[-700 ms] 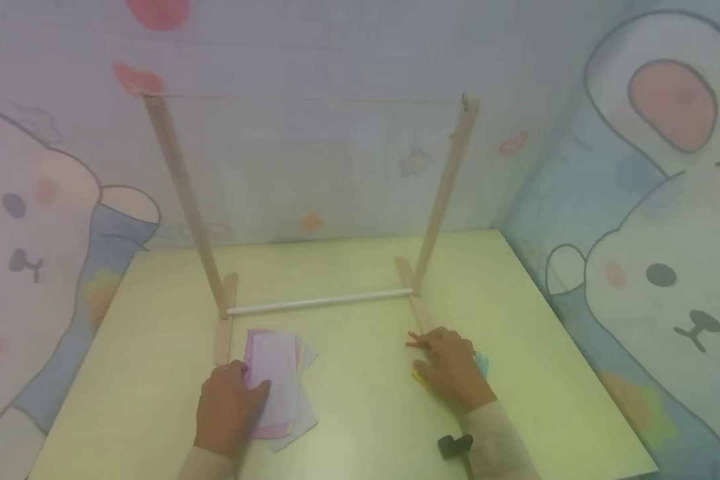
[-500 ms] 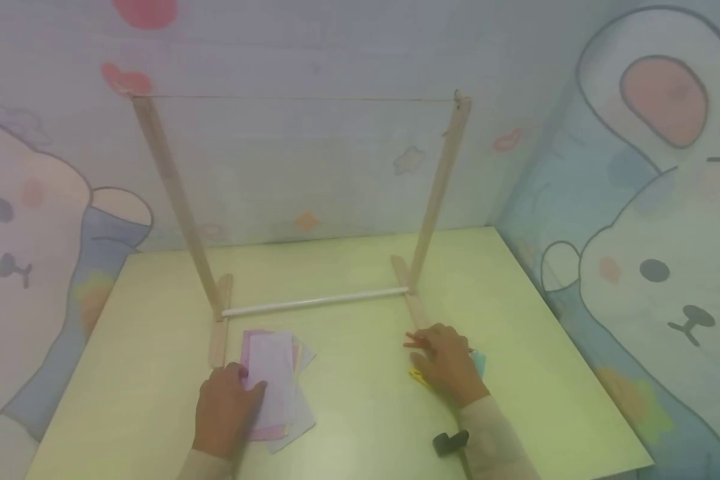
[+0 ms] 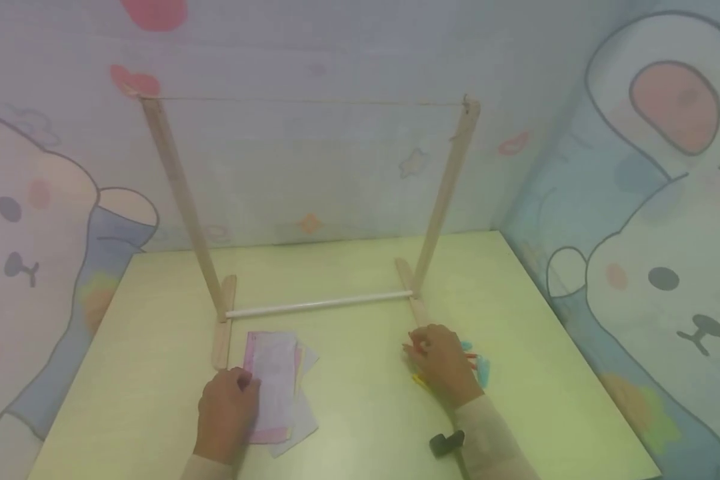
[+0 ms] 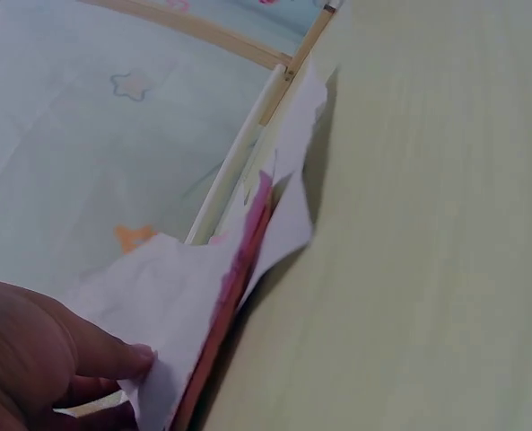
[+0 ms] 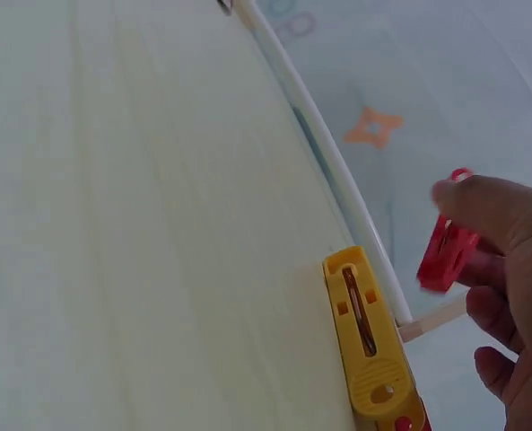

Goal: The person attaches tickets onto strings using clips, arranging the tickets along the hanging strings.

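My left hand (image 3: 227,413) pinches the left edge of a thin white cloth (image 3: 274,380), which tops a loose stack. The left wrist view shows that edge bent up between thumb and fingers (image 4: 113,355). Beneath it lie pink (image 4: 234,269) and pale pieces, fanned unevenly. My right hand (image 3: 447,367) holds a red clothespin (image 5: 449,251) between thumb and fingers, above the table. Close under that hand lies a yellow clothespin (image 5: 369,341). Light blue (image 3: 483,370) and red clothespins lie beside the hand, partly hidden by it.
A wooden frame stands behind the hands: two posts (image 3: 183,200), flat feet, a white crossbar (image 3: 318,305) low between them and a thin string (image 3: 312,101) across the top. The pale yellow table (image 3: 360,427) meets printed walls at the back and right.
My left thumb has drawn back from the cloth's face to its edge, pinching it. My right hand has taken up the red clothespin, uncovering more of the blue and red ones.
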{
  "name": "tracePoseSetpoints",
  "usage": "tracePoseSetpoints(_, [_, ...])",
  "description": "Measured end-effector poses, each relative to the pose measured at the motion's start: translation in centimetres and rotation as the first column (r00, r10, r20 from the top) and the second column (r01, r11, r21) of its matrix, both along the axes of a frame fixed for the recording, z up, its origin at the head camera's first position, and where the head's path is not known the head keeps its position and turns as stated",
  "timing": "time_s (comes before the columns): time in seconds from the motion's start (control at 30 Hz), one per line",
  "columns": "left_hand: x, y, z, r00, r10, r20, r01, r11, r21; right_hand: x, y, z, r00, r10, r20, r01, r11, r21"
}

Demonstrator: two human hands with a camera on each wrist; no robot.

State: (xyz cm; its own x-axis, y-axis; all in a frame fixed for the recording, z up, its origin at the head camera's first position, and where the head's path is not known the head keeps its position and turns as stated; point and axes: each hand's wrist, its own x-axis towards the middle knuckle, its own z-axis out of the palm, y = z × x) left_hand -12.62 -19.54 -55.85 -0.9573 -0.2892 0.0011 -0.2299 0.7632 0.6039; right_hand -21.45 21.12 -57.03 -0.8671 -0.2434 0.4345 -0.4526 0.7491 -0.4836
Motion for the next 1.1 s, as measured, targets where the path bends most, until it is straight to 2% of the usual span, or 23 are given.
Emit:
tracePoseSetpoints(0.1, [0.3,0.1,0.6,0.999,0.023,-0.049,-0.023,1.0,0.018,0.2,-0.2,0.4,0.999,0.02,-0.031,-0.025,0.989,-0.145])
tracePoseSetpoints(0.23, [0.5,0.3,1.6,0.994,0.033,-0.105,-0.029,0.999,0.039,0.3,-0.1,0.8,0.993,0.09,-0.078,-0.104,0.975,-0.196])
tracePoseSetpoints(0.37, [0.1,0.0,2.4,0.988,-0.008,-0.151,0.02,0.997,0.076,0.3,-0.4,2.0,0.987,0.157,-0.04,-0.163,0.953,-0.257])
tracePoseSetpoints(0.43, [-0.4,-0.3,3.2,0.98,-0.029,-0.198,0.047,0.995,0.088,0.3,-0.7,3.6,0.984,0.177,0.002,-0.169,0.94,-0.297])
tracePoseSetpoints(0.47, [-0.8,-0.4,3.7,0.97,-0.036,-0.241,0.06,0.994,0.093,0.2,-0.8,4.6,0.982,0.189,0.03,-0.17,0.932,-0.321])
tracePoseSetpoints(0.53, [-1.8,-0.7,5.1,0.943,-0.04,-0.329,0.074,0.993,0.09,0.0,-1.3,7.2,0.971,0.223,0.089,-0.177,0.916,-0.361])
tracePoseSetpoints(0.63, [-3.6,-1.3,8.0,0.888,-0.02,-0.459,0.068,0.994,0.087,-0.8,-2.3,12.0,0.943,0.3,0.141,-0.222,0.888,-0.403])
tracePoseSetpoints(0.7, [-4.9,-1.6,10.6,0.854,0.008,-0.52,0.057,0.992,0.109,-1.8,-3.2,15.4,0.922,0.366,0.123,-0.29,0.866,-0.407])
tracePoseSetpoints(0.83, [-7.5,-2.4,16.0,0.802,0.053,-0.595,0.058,0.984,0.166,-4.1,-5.7,22.5,0.856,0.516,0.032,-0.461,0.789,-0.407])
tracePoseSetpoints(0.9, [-8.7,-2.7,18.4,0.795,0.062,-0.603,0.063,0.981,0.184,-5.1,-7.4,26.0,0.818,0.575,-0.02,-0.53,0.741,-0.413])
tracePoseSetpoints(0.93, [-9.3,-2.8,19.5,0.798,0.065,-0.599,0.064,0.979,0.192,-5.5,-8.4,27.8,0.803,0.594,-0.046,-0.556,0.72,-0.414])
tracePoseSetpoints(1.0, [-10.3,-2.9,21.5,0.796,0.07,-0.601,0.071,0.976,0.207,-6.5,-10.4,31.2,0.799,0.59,-0.111,-0.585,0.722,-0.369])
tracePoseSetpoints(1.1, [-11.5,-2.8,23.8,0.795,0.081,-0.602,0.08,0.969,0.236,-7.9,-13.6,36.0,0.819,0.544,-0.184,-0.573,0.755,-0.317])
